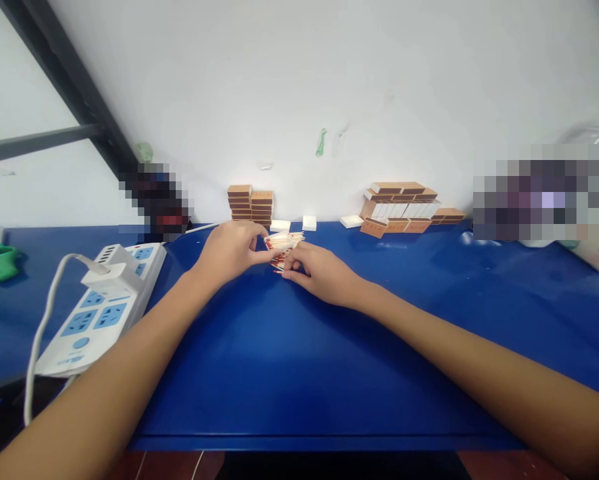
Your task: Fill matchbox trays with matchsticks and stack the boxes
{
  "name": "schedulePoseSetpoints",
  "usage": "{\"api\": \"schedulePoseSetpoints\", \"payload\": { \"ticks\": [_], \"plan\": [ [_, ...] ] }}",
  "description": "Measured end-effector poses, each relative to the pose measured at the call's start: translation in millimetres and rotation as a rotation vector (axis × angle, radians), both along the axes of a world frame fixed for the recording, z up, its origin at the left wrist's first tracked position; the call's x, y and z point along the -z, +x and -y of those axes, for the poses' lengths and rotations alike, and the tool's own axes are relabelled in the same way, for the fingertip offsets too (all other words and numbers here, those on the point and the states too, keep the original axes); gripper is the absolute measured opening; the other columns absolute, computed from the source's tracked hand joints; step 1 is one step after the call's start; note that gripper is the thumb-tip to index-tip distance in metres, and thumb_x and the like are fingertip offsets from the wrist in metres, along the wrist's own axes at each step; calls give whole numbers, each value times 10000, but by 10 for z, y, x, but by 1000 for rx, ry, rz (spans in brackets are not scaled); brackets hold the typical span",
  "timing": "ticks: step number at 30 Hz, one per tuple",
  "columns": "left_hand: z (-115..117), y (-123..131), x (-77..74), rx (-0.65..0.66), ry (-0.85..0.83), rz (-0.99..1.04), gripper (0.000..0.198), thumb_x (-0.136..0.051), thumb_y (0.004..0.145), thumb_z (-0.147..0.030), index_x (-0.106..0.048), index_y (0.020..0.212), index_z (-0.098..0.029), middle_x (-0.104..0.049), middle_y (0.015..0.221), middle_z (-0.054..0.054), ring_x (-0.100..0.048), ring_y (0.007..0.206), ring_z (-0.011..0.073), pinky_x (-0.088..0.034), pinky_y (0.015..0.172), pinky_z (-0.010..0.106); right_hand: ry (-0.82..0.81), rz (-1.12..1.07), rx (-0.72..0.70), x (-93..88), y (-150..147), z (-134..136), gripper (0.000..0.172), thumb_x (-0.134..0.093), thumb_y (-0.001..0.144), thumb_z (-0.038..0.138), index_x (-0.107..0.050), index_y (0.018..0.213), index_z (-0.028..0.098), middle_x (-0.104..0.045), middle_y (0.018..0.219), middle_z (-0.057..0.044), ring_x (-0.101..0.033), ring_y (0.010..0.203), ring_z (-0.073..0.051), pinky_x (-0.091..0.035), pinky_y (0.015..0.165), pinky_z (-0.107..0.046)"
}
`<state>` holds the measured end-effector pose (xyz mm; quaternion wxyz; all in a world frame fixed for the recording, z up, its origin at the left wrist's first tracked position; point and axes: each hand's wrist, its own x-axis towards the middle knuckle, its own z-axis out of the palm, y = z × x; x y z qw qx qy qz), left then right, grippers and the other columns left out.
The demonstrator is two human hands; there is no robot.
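My left hand (234, 248) is closed, thumb and fingers pinching a small white matchbox tray (278, 239) above the blue table. Red-tipped matches (276, 261) lie in a loose pile just under and beside that tray, with pale sticks pointing to the right. At the pile's near side, my right hand (319, 272) has its thumb and bent fingertips pressed together on a match or matches; a red tip shows left of the thumb. The fingers of both hands hide part of the pile, and the tray's inside is hard to make out.
Stacked brown matchboxes (239, 205) stand at the wall, left of centre; a larger stack (404, 208) is to the right. White trays (309, 223) lie between them. A power strip (99, 313) with a white cable is by my left forearm. A green tool (2, 262) lies far left.
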<state>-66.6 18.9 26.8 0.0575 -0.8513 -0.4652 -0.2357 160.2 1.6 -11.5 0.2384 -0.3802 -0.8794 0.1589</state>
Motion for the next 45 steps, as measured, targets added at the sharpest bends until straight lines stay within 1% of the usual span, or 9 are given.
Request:
{"api": "schedulePoseSetpoints", "payload": {
  "ticks": [6,12,18,23,28,33,36,40,45],
  "plan": [
    [-5,27,34,5,-12,7,293,-780,838,-487,-760,867,-196,-634,639,-7,-539,590,147,-309,569,282,-57,100,57,-38,62,31,99,-647,991,234,-636,914,173,-631,987,-50,-570,829,-154,-406,743,-276],
    [-3,32,60,47,-23,-5,334,-773,845,-527,-768,899,-197,-640,644,-9,-546,577,138,-311,562,277,-137,188,71,-194,236,170,129,-580,1028,257,-618,931,180,-629,1011,-64,-597,842,-173,-430,755,-291],
    [134,209,117,154,-14,-113,377,-747,870,-544,-745,957,-177,-666,722,10,-558,601,144,-302,558,277,-3,79,94,-348,466,199,131,-525,1041,278,-596,973,192,-601,1012,-56,-567,815,-170,-426,736,-298],
    [231,350,167,250,-60,-121,343,-729,892,-520,-712,935,-180,-661,747,0,-558,615,139,-318,562,273,14,164,99,-293,415,213,113,-521,1036,240,-594,976,180,-600,1025,-65,-565,793,-165,-412,702,-301],
    [253,373,153,248,-107,-89,320,-746,877,-505,-690,870,-189,-620,700,-26,-541,598,128,-329,558,271,48,184,32,-231,441,229,169,-545,1041,316,-624,991,175,-605,1047,-70,-570,788,-160,-413,698,-303],
    [263,380,167,251,-150,-67,347,-763,856,-527,-705,873,-185,-613,681,-27,-537,601,132,-322,562,272,41,211,1,-203,528,187,125,-566,1024,267,-636,964,181,-602,1006,-51,-549,746,-142,-393,682,-291],
    [263,390,179,245,-155,-77,365,-751,864,-540,-700,858,-179,-615,680,-23,-520,595,131,-305,560,277,4,217,0,-208,522,176,157,-555,1033,281,-633,937,184,-615,989,-54,-563,763,-154,-396,692,-298],
    [263,397,175,238,-162,-83,391,-748,859,-562,-688,830,-177,-622,683,-18,-513,590,128,-292,558,278,-4,182,12,-249,508,186,189,-547,1034,312,-628,915,190,-627,978,-60,-569,779,-167,-397,695,-305],
    [276,396,152,243,-191,-85,347,-762,862,-524,-699,859,-183,-614,689,-26,-520,599,127,-308,567,278,4,35,6,-227,469,221,198,-570,1023,330,-624,885,199,-639,909,-35,-564,769,-151,-395,690,-283]
  ]
}}
